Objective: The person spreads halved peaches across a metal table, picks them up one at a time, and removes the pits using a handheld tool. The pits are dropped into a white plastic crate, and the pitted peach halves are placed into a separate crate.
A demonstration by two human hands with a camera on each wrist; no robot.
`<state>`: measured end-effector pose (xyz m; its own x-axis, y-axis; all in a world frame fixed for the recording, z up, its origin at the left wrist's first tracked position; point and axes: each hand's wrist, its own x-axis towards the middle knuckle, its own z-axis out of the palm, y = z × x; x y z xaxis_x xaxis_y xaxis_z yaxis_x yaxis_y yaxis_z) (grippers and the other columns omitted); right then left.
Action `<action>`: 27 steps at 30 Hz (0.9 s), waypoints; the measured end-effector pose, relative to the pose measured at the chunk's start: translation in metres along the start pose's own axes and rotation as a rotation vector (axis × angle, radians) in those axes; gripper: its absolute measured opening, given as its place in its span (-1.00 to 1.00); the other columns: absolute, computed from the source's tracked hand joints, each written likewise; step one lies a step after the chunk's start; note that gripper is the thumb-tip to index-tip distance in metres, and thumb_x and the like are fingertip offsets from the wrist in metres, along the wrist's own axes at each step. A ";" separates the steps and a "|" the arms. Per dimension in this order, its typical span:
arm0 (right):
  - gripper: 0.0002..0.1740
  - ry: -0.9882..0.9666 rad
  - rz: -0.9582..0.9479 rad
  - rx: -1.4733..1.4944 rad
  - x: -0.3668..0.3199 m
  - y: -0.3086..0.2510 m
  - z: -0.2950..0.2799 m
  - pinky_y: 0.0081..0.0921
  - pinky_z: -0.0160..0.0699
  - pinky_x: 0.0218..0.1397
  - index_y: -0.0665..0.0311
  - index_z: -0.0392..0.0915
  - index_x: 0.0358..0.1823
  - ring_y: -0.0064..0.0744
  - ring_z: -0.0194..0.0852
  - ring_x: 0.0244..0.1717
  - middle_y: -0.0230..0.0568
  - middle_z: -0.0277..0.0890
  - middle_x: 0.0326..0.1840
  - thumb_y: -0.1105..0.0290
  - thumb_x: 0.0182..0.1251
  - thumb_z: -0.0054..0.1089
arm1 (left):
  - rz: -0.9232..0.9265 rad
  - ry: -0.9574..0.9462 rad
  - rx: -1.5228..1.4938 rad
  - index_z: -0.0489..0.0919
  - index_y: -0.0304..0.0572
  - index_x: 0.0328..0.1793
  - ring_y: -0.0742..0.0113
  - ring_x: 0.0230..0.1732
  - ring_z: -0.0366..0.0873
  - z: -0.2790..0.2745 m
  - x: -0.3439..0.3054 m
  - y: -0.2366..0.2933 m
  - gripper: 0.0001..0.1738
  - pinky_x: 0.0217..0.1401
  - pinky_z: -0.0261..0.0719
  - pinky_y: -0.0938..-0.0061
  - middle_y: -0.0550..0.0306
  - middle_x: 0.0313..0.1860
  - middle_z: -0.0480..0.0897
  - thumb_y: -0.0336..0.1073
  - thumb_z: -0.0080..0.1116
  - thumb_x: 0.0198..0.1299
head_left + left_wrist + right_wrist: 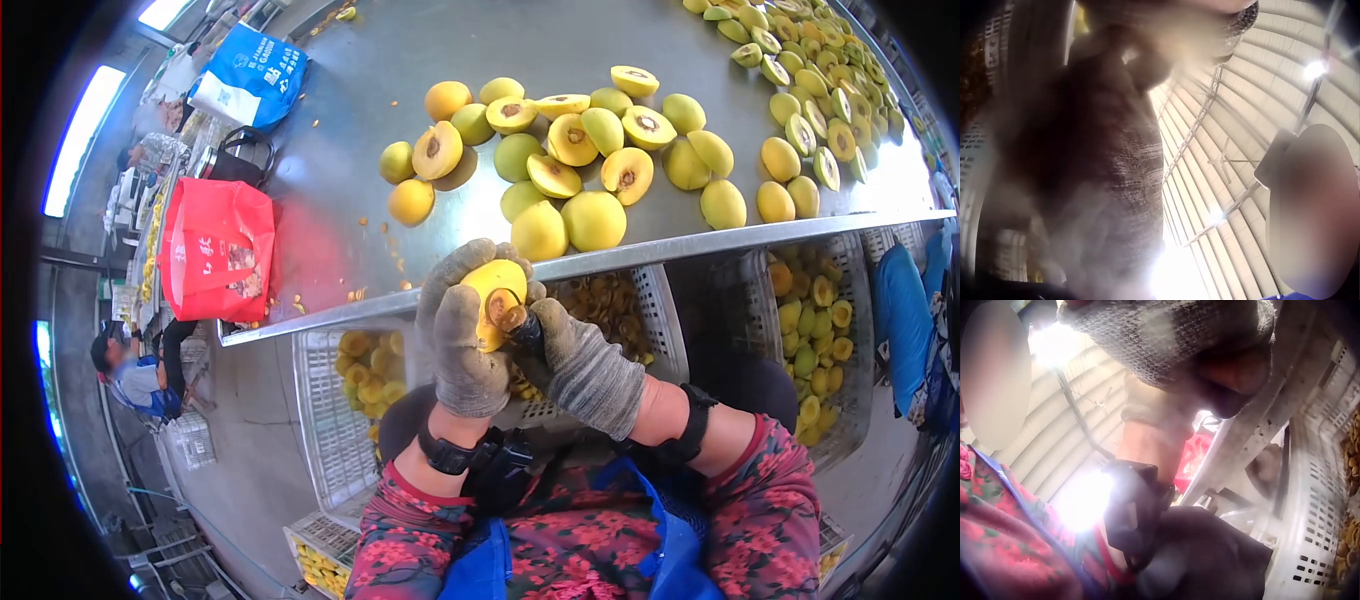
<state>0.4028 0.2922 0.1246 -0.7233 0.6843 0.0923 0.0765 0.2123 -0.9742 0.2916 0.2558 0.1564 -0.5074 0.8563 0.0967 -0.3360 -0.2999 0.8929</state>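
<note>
In the head view a halved yellow fruit (pixel 482 290), its cut side turned to the right, sits in the gloved left hand (pixel 460 345), whose fingers curl round it. The gloved right hand (pixel 585 362) grips a dark-handled tool (pixel 527 330) against the brown centre of the fruit; the tool's tip is hard to make out. Both hands are just off the metal table's near edge. The left wrist view shows a blurred glove (pixel 1129 156). In the right wrist view a knitted glove (pixel 1172 344) fills the top, and the fruit is not visible.
Whole and halved fruits (pixel 595 220) lie on the metal table (pixel 350 180), with a large pile (pixel 840 90) at right. Below its edge stand white crates (pixel 325 430) of fruit halves and brown pieces. Red (pixel 218 245) and blue (pixel 255 75) bags are at left; a seated person (pixel 145 375) is beyond.
</note>
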 end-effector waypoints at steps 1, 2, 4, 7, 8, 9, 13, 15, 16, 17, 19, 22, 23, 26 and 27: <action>-0.43 -0.011 0.032 0.025 0.000 0.000 0.001 -0.28 0.50 0.01 0.27 0.14 0.30 -0.06 0.48 0.00 0.01 0.45 0.00 0.45 0.28 0.10 | 0.011 -0.005 0.012 0.40 -0.37 0.13 0.12 -0.19 0.57 0.000 0.000 -0.001 -0.49 -0.07 0.59 0.30 -0.14 -0.12 0.56 -0.04 -0.06 0.29; -0.48 -0.021 0.064 0.052 -0.001 0.000 0.002 -0.39 0.51 0.07 0.26 0.21 0.26 -0.22 0.49 0.03 -0.10 0.43 0.04 0.49 0.29 0.12 | 0.023 0.010 0.041 0.40 -0.37 0.13 0.12 -0.19 0.57 -0.002 0.001 -0.003 -0.50 -0.07 0.59 0.30 -0.14 -0.12 0.56 -0.06 -0.07 0.29; -0.51 0.002 -0.001 0.135 0.000 0.003 0.005 -0.42 0.52 0.07 0.25 0.24 0.24 -0.30 0.50 0.01 -0.19 0.46 0.00 0.48 0.30 0.13 | 0.052 0.037 0.099 0.40 -0.36 0.13 0.12 -0.18 0.58 -0.006 0.002 -0.007 -0.52 -0.07 0.59 0.30 -0.13 -0.11 0.56 -0.08 -0.08 0.29; -0.50 -0.009 -0.032 0.119 0.001 0.036 0.027 -0.47 0.53 0.05 0.22 0.25 0.23 -0.37 0.50 -0.01 -0.30 0.47 -0.05 0.46 0.28 0.17 | 0.092 -0.041 0.088 0.41 -0.38 0.11 0.12 -0.16 0.59 -0.003 0.002 -0.004 -0.53 -0.06 0.60 0.30 -0.13 -0.10 0.56 -0.09 -0.08 0.30; -0.49 -0.016 -0.009 0.133 -0.002 0.049 0.035 -0.47 0.54 0.05 0.21 0.26 0.23 -0.37 0.51 -0.02 -0.31 0.47 -0.06 0.45 0.26 0.19 | 0.094 -0.042 0.116 0.42 -0.38 0.11 0.11 -0.15 0.59 -0.003 0.001 -0.003 -0.53 -0.06 0.61 0.30 -0.13 -0.10 0.56 -0.09 -0.08 0.30; -0.47 -0.022 0.013 0.146 0.000 0.051 0.038 -0.47 0.54 0.04 0.20 0.26 0.23 -0.37 0.51 -0.03 -0.32 0.48 -0.07 0.44 0.24 0.22 | 0.095 -0.042 0.143 0.42 -0.39 0.10 0.11 -0.14 0.59 -0.003 0.000 -0.003 -0.53 -0.06 0.61 0.30 -0.13 -0.09 0.56 -0.09 -0.08 0.29; -0.37 -0.055 0.074 0.055 -0.008 0.024 0.015 -0.43 0.53 0.03 0.20 0.26 0.23 -0.30 0.53 -0.07 -0.25 0.48 -0.09 0.38 0.13 0.34 | 0.009 -0.036 0.062 0.42 -0.42 0.08 0.11 -0.15 0.59 -0.004 0.001 -0.004 -0.52 -0.08 0.62 0.31 -0.13 -0.08 0.56 -0.08 -0.07 0.29; -0.31 -0.082 0.085 -0.018 -0.010 0.009 0.003 -0.41 0.52 0.03 0.20 0.24 0.25 -0.28 0.53 -0.09 -0.21 0.48 -0.08 0.38 0.09 0.37 | -0.039 -0.070 0.144 0.43 -0.43 0.07 0.14 -0.17 0.60 -0.002 0.004 0.002 -0.49 -0.08 0.62 0.33 -0.12 -0.10 0.57 -0.06 -0.08 0.28; -0.29 -0.088 0.110 0.011 -0.011 0.009 0.003 -0.40 0.52 0.02 0.20 0.22 0.26 -0.28 0.53 -0.10 -0.19 0.48 -0.08 0.38 0.08 0.38 | -0.062 -0.087 0.186 0.44 -0.44 0.07 0.15 -0.18 0.60 -0.002 0.007 0.005 -0.48 -0.08 0.62 0.34 -0.12 -0.10 0.57 -0.05 -0.08 0.27; -0.26 -0.092 0.136 0.042 -0.012 0.008 0.003 -0.39 0.52 0.01 0.20 0.21 0.28 -0.27 0.54 -0.12 -0.16 0.48 -0.09 0.38 0.07 0.39 | -0.080 -0.126 0.187 0.45 -0.45 0.05 0.17 -0.18 0.60 -0.005 0.009 0.006 -0.48 -0.09 0.61 0.35 -0.12 -0.12 0.58 -0.05 -0.07 0.25; -0.23 -0.120 0.141 0.081 -0.015 0.008 0.000 -0.39 0.52 0.00 0.19 0.17 0.31 -0.29 0.52 -0.11 -0.18 0.47 -0.09 0.40 0.07 0.38 | -0.121 -0.203 0.188 0.49 -0.46 0.00 0.20 -0.20 0.61 -0.009 0.014 0.008 -0.47 -0.09 0.60 0.39 -0.10 -0.15 0.60 -0.05 -0.07 0.21; -0.22 -0.132 0.135 0.122 -0.020 0.009 -0.001 -0.41 0.56 -0.14 0.19 0.15 0.33 -0.35 0.53 -0.22 -0.22 0.47 -0.12 0.40 0.09 0.36 | -0.189 -0.304 0.294 0.55 -0.45 -0.08 0.24 -0.20 0.61 -0.008 0.021 0.016 -0.48 -0.09 0.58 0.43 -0.07 -0.19 0.62 -0.04 -0.04 0.13; -0.22 -0.133 0.130 0.133 -0.021 0.008 -0.001 -0.42 0.58 -0.21 0.19 0.14 0.33 -0.37 0.54 -0.27 -0.23 0.48 -0.14 0.40 0.10 0.36 | -0.212 -0.331 0.310 0.55 -0.45 -0.09 0.25 -0.20 0.61 -0.010 0.023 0.019 -0.48 -0.09 0.58 0.43 -0.06 -0.18 0.63 -0.04 -0.02 0.11; -0.28 -0.298 0.410 0.380 -0.017 -0.022 -0.021 -0.56 0.54 -0.48 0.21 0.14 0.33 -0.51 0.50 -0.51 -0.27 0.47 -0.22 0.42 0.16 0.30 | -0.276 -0.392 0.320 0.56 -0.44 -0.11 0.25 -0.19 0.61 -0.012 0.026 0.022 -0.48 -0.07 0.58 0.43 -0.04 -0.18 0.63 -0.04 0.03 0.07; -0.30 -0.324 0.439 0.457 -0.017 -0.024 -0.023 -0.60 0.49 -0.55 0.21 0.14 0.33 -0.55 0.46 -0.57 -0.29 0.46 -0.26 0.43 0.18 0.28 | -0.295 -0.400 0.302 0.56 -0.44 -0.10 0.25 -0.19 0.61 -0.013 0.026 0.022 -0.48 -0.07 0.58 0.43 -0.04 -0.18 0.63 -0.04 0.05 0.06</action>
<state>0.4296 0.2915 0.1513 -0.8647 0.3829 -0.3249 0.1633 -0.3974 -0.9030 0.2607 0.2660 0.1732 -0.0682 0.9953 -0.0687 -0.1465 0.0581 0.9875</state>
